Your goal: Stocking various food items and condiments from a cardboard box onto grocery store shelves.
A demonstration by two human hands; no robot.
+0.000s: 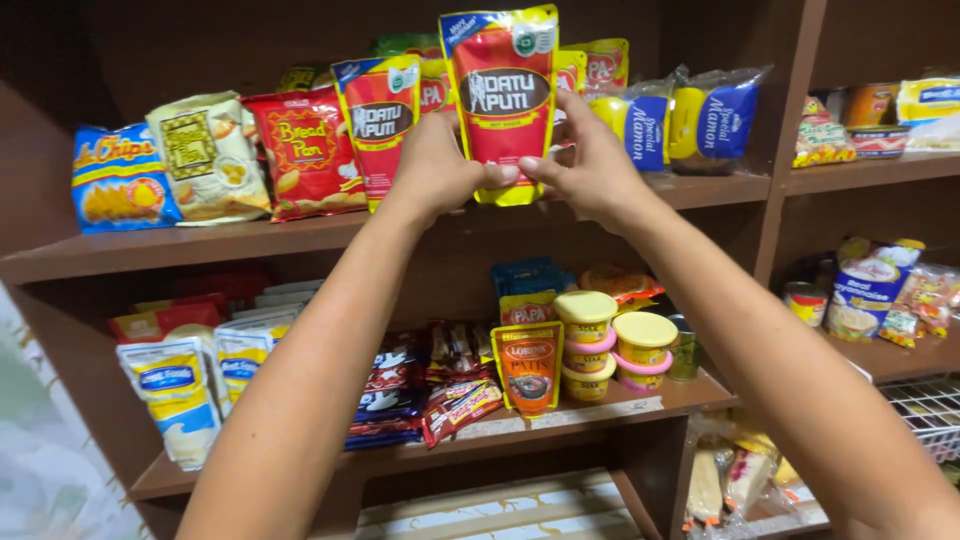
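Observation:
Both my hands are raised to the upper shelf (200, 245) of a brown wooden shelving unit. My left hand (435, 170) and my right hand (590, 165) grip the lower part of a tall red stand-up pouch (503, 90) with yellow edges and a blue corner, holding it upright at the shelf's front edge. A second, matching red pouch (380, 115) stands just left of it. Behind them are more yellow and red sachets (600, 65), partly hidden.
On the upper shelf, snack bags (210, 155) stand at the left and blue-and-yellow cake packs (690, 115) at the right. The lower shelf (600, 405) carries white pouches, dark sachets, an orange pouch and stacked yellow-lidded tubs (590, 345). Side shelves at the right hold cans and packets.

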